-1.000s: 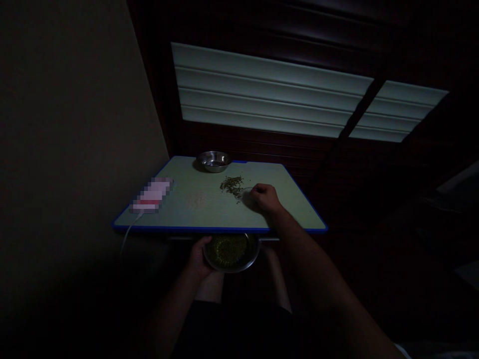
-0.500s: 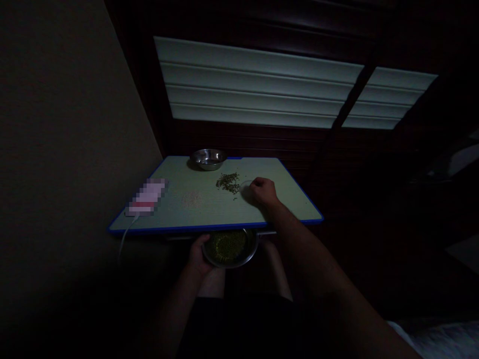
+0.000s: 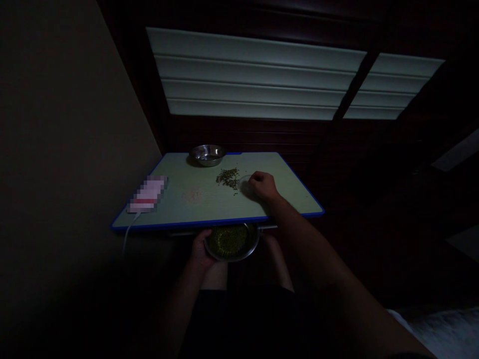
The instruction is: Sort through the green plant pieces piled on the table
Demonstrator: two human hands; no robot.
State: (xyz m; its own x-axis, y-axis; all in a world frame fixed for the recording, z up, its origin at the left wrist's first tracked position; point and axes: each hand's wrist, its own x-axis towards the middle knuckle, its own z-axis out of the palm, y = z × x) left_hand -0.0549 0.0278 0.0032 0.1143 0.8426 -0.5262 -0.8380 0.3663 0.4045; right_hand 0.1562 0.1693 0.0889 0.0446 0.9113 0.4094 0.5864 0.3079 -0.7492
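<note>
My left hand (image 3: 202, 249) is closed on the rim of a metal bowl (image 3: 251, 249) below the table's front edge. Small green beans (image 3: 229, 240) lie inside the bowl. Over the table, my right hand (image 3: 264, 186) has its fingers pinched at a clear, round, shallow dish-like piece (image 3: 244, 183), whose exact kind is hard to make out in the dim light. Just left of that piece, a loose pile of small green-brown beans (image 3: 227, 177) is spread on the tabletop. Further left sits a faint patch of pale grains (image 3: 192, 195).
The light table (image 3: 209, 212) has a blue edge. A second metal bowl (image 3: 207, 156) stands at its back left. A phone-like blurred item (image 3: 147, 194) with a white cable (image 3: 128, 234) lies at the left. Behind are dark wooden panels with pale slats (image 3: 247, 75).
The camera view has shifted a little. My right hand and the clear piece have moved slightly against the edge of the bean pile. The left hand keeps its hold on the bowl.
</note>
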